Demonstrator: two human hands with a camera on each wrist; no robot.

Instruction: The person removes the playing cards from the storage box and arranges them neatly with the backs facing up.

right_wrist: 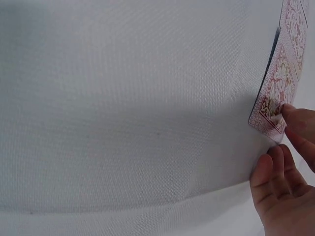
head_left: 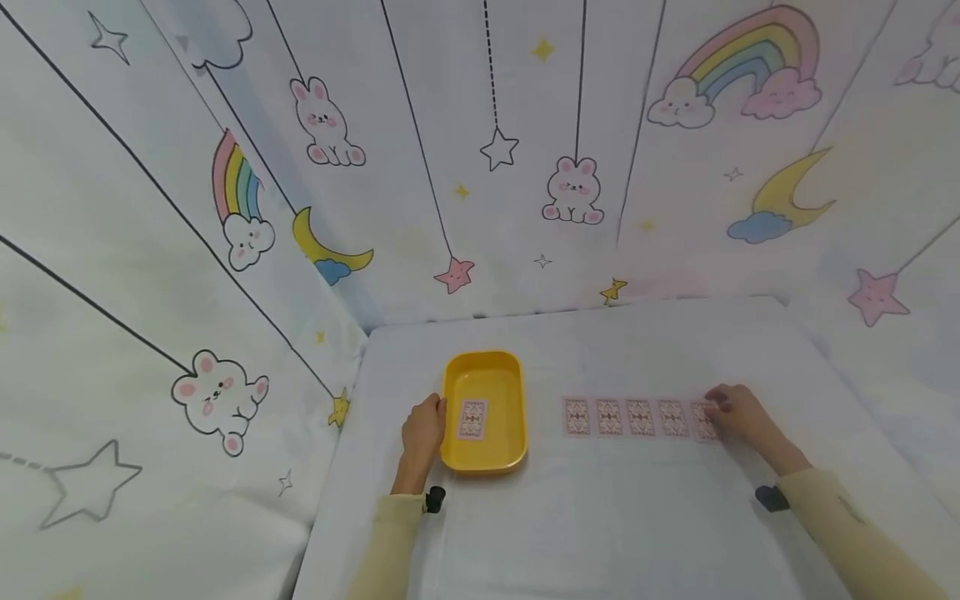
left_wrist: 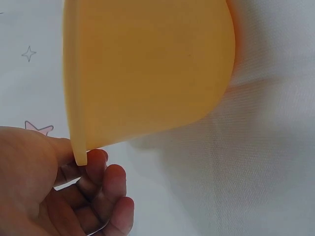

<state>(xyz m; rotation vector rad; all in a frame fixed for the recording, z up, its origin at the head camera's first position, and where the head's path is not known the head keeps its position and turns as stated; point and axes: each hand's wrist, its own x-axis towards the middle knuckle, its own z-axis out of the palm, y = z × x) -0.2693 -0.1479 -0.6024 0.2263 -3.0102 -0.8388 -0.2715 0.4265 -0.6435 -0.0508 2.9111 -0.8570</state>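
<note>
A yellow tray (head_left: 517,417) sits on the white table with one patterned card (head_left: 472,418) lying face down inside it. My left hand (head_left: 433,412) grips the tray's left rim; in the left wrist view the tray's outer wall (left_wrist: 147,69) fills the frame, with my left hand (left_wrist: 93,162) curled under its edge. To the right of the tray, several face-down cards (head_left: 609,416) lie in a row. My right hand (head_left: 716,404) is on the rightmost card (right_wrist: 275,93) and pinches its near corner, with a fingertip (right_wrist: 295,115) on top, lifting that edge off the cloth.
A white cloth (head_left: 600,517) covers the table. Printed fabric walls (head_left: 495,167) with bunnies, stars and rainbows close in the back and both sides. The table's left edge (head_left: 330,500) drops off just left of my left arm.
</note>
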